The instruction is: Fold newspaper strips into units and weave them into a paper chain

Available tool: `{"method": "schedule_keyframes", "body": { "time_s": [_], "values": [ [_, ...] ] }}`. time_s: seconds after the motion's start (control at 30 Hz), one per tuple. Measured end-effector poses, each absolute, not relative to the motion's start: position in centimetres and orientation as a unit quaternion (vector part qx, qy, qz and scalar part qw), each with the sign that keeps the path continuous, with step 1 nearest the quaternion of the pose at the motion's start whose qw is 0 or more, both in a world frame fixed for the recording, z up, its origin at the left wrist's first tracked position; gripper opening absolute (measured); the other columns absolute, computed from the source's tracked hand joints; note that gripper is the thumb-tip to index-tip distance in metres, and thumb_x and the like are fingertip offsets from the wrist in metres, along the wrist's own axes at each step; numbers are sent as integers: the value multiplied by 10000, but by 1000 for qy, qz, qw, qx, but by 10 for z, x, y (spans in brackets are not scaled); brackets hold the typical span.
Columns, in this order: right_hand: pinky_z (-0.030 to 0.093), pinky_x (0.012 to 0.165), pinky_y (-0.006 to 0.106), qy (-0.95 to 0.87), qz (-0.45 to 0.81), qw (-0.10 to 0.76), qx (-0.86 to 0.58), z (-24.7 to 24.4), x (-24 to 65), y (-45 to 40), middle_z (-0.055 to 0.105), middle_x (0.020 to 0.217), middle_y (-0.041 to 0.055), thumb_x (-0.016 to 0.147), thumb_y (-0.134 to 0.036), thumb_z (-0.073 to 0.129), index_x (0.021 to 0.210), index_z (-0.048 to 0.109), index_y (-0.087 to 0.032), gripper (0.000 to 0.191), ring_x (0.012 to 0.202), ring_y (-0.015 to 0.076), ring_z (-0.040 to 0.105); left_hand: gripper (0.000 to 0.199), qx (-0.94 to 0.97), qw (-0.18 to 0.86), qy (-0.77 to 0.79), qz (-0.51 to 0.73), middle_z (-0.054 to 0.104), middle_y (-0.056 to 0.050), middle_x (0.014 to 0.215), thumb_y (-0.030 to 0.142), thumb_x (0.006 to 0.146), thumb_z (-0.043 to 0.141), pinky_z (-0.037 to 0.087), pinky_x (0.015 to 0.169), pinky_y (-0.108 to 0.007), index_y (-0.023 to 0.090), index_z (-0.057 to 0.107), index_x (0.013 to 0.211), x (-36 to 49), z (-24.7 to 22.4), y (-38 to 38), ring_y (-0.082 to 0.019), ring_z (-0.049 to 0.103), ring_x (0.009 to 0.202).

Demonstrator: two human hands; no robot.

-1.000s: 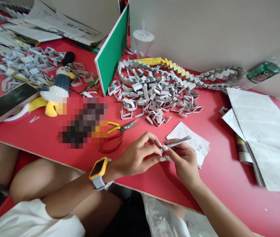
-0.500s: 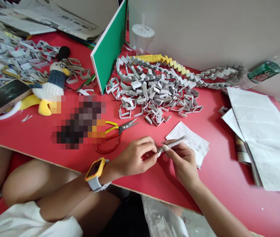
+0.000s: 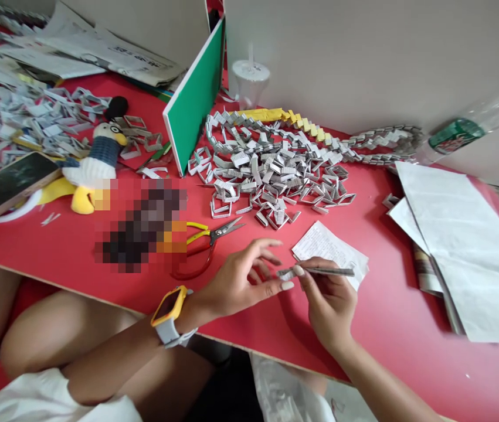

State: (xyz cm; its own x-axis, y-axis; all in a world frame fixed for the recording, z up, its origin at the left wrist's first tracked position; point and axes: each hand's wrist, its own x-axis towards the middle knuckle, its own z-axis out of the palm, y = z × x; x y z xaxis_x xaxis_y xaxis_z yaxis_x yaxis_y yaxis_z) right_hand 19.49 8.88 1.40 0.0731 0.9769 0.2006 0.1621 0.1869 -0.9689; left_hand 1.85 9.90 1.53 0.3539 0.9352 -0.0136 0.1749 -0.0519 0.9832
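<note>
Between thumb and fingers, my right hand [image 3: 331, 299] pinches a narrow folded paper strip [image 3: 331, 271], which lies roughly level above the table. My left hand [image 3: 247, 275], with a yellow-cased watch [image 3: 170, 308] on its wrist, is open beside the strip's left end, fingers apart. Whether its thumb touches the strip I cannot tell. Behind my right hand a printed paper sheet [image 3: 319, 243] lies flat. Scissors [image 3: 214, 234] with a yellow and a red handle lie left of my hands, blades spread. Beyond them is a heap of folded paper links [image 3: 275, 170].
A linked paper chain [image 3: 376, 140] curves behind the heap. Stacked paper sheets [image 3: 460, 252] lie at right. A green board [image 3: 196, 97] stands upright at the back, near a lidded cup [image 3: 250, 82] and a bottle [image 3: 455, 136]. At left are a plush bird [image 3: 102, 155] and a phone [image 3: 12, 187].
My left fingers have spread and come off the strip. In my right hand the strip has turned from slanting upward to nearly level. The camera view has shifted slightly.
</note>
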Motion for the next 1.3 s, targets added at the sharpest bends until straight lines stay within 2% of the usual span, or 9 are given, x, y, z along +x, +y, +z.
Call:
{"method": "schedule_keyframes", "body": {
  "time_s": [0.07,0.13,0.43,0.67,0.93,1.3],
  "values": [
    [495,567,251,-576,383,528,-493,15,193,87,671,761,14,831,-150,675,866,677,-227,85,685,139,620,219,677,492,433,335,669,-22,811,360,888,598,476,572,-182,161,618,977,18,18,100,-96,622,680],
    [488,561,254,-580,376,522,-499,15,192,86,665,757,15,831,-152,675,858,669,-222,75,676,140,613,244,713,447,422,336,613,4,674,332,931,530,439,566,-189,148,614,795,19,19,101,-83,567,606],
    [487,541,237,-578,291,551,-527,11,185,78,627,762,3,822,-120,663,884,621,-227,130,640,120,599,190,780,321,382,377,555,15,652,200,960,453,403,572,-203,165,512,783,22,8,99,-90,523,579],
    [516,549,230,-554,308,565,-527,11,186,79,657,773,-6,828,-131,665,883,626,-216,109,662,119,643,207,730,434,399,344,601,12,696,338,884,616,415,581,-185,154,572,800,18,15,100,-80,539,606],
    [485,508,202,-552,343,560,-514,15,183,76,627,738,-11,851,-82,607,888,602,-211,134,649,105,626,277,595,606,421,317,557,45,585,321,829,677,398,492,-174,160,490,703,18,17,98,-69,525,505],
    [515,563,170,-556,331,571,-504,10,184,77,622,787,-24,797,-29,657,905,616,-228,230,680,80,623,246,517,675,431,302,569,48,591,311,814,693,430,493,-153,148,524,740,18,19,99,-57,537,505]
  ]
}}
